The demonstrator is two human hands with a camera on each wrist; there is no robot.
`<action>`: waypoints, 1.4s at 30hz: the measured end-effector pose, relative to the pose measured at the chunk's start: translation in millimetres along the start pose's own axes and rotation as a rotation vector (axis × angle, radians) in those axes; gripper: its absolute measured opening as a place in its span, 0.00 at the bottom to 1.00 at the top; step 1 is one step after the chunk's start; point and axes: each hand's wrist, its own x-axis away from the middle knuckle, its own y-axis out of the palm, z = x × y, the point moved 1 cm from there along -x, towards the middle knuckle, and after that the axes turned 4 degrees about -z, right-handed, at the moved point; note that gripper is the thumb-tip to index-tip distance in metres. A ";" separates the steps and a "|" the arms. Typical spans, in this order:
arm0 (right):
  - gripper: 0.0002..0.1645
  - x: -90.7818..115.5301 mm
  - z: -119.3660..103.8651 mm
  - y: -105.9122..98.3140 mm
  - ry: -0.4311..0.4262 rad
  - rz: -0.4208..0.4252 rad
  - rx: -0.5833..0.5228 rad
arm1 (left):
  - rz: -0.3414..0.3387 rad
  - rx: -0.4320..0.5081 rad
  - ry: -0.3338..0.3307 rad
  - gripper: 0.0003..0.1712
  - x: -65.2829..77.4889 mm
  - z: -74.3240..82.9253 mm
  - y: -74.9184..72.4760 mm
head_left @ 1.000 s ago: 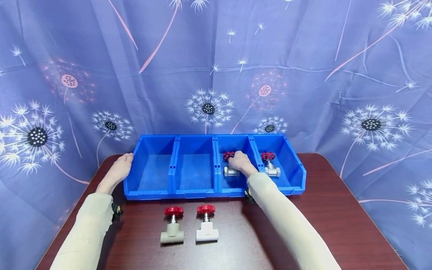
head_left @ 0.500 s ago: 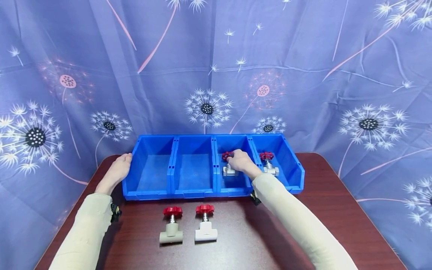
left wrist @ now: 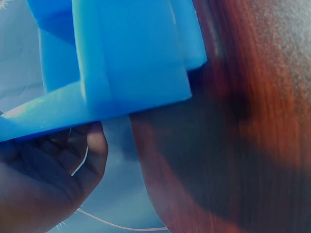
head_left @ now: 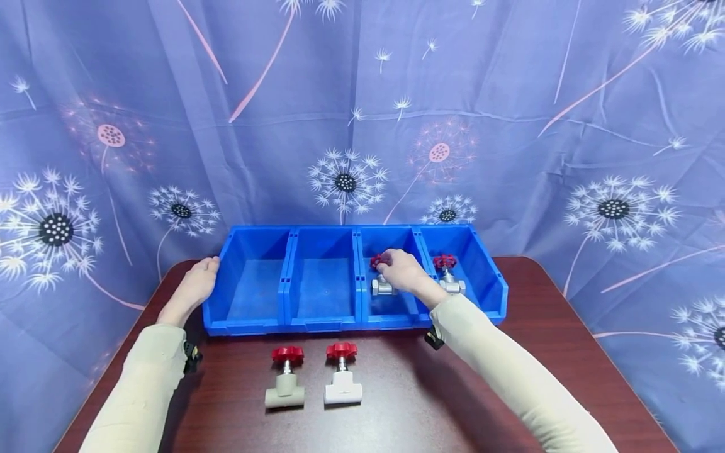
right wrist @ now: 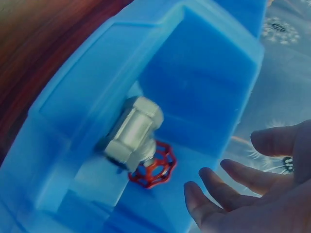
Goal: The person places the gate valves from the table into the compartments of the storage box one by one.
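Observation:
My right hand is over the third compartment from the left of a blue bin row, beside a metal valve with a red handwheel. In the right wrist view its fingers are loosely extended, a small gap from the red handwheel; the metal valve body lies on the compartment floor. My left hand rests against the bin row's outer left wall, and in the left wrist view its fingers touch the blue wall from outside.
A second metal valve sits in the rightmost compartment. On the dark red table, in front of the bins, stand a grey-green tee valve and a white tee valve, both red-wheeled. A patterned curtain hangs behind.
My right wrist and forearm have swung to the right while the hand stays by the same valve. The left hand keeps its place at the bin wall; the head view shifts slightly.

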 end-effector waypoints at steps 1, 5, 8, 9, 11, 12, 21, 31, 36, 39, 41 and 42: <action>0.20 1.2 -1.6 0.0 -0.008 0.004 0.000 | -0.002 0.004 -0.004 0.38 0.5 -0.2 0.1; 0.19 6.7 -7.6 -2.0 -0.041 0.026 -0.006 | -0.007 0.027 -0.006 0.39 0.5 -0.9 0.8; 0.19 11.1 -8.8 -5.9 -0.062 0.033 -0.016 | 0.002 0.038 -0.002 0.39 0.1 -2.1 0.5; 0.19 12.4 -8.5 -7.9 -0.065 0.036 -0.018 | 0.005 0.042 -0.001 0.39 0.2 -2.4 0.7; 0.19 14.9 -6.8 -12.7 -0.067 0.043 -0.018 | 0.013 0.054 -0.004 0.39 0.2 -3.6 0.9; 0.19 16.0 -5.4 -15.4 -0.068 0.047 -0.017 | 0.014 0.058 -0.005 0.38 0.1 -4.4 0.7; 0.22 28.5 18.5 -49.6 -0.073 0.142 -0.077 | -0.009 0.035 -0.010 0.39 0.8 -3.6 -1.0; 0.25 42.9 58.5 -85.7 -0.043 0.285 -0.419 | 0.011 0.045 -0.013 0.38 2.7 -4.6 -0.8; 0.25 49.6 81.7 -96.1 -0.031 0.415 -0.491 | 0.014 0.054 -0.021 0.38 3.5 -3.0 -1.5; 0.23 54.6 96.1 -98.8 -0.018 0.526 -0.454 | 0.017 0.054 -0.024 0.38 3.5 -1.1 -1.3; 0.22 59.3 105.1 -100.3 0.006 0.601 -0.383 | 0.020 0.052 -0.027 0.38 2.6 -0.8 -0.7; 0.22 61.8 109.4 -101.0 0.023 0.637 -0.341 | 0.024 0.050 -0.026 0.38 2.1 -0.8 -0.4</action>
